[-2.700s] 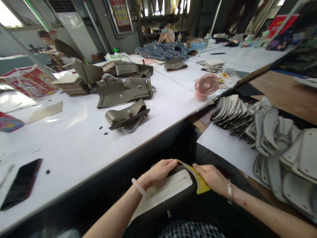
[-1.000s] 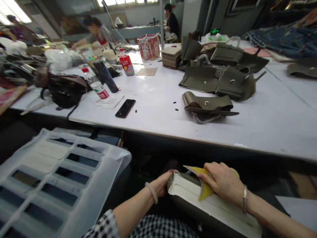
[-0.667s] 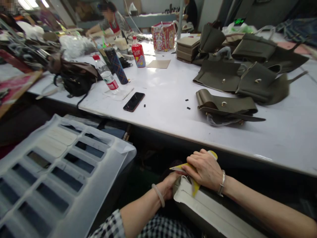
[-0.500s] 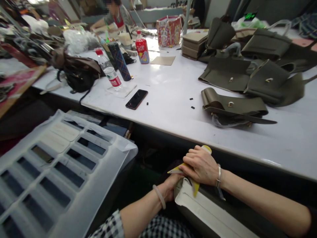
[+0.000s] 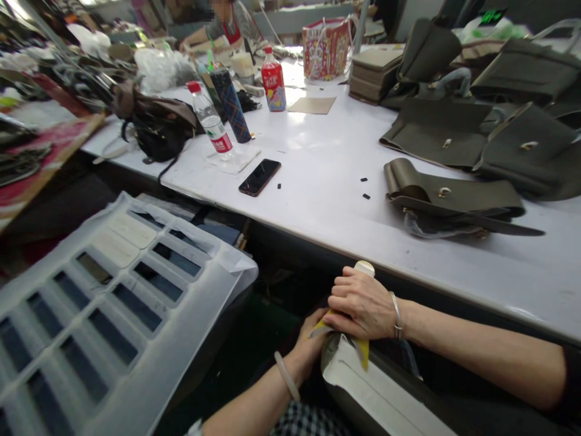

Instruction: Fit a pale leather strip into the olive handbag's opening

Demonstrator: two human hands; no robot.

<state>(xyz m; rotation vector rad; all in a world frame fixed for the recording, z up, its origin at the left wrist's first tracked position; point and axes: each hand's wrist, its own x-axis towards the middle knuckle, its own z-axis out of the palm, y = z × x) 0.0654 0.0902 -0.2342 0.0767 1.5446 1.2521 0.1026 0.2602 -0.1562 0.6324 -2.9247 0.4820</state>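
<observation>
- While the bag piece (image 5: 385, 393) lies on the lap, the right hand (image 5: 361, 304) presses a yellow scraper (image 5: 362, 350) onto its near end;
- left hand (image 5: 311, 345) grips that end from below.

The person's left hand (image 5: 313, 342) and forearm are bare. A thin, pale, translucent bangle (image 5: 285, 375) encircles the left wrist. A black-and-white checked garment (image 5: 302, 421) shows at the lower frame edge beside this arm. The right hand (image 5: 361, 303) is likewise bare. A slim silver metal bracelet (image 5: 396, 306) sits at the right wrist. A dark sleeve edge (image 5: 572, 387) covers the upper right arm at the frame border.
</observation>
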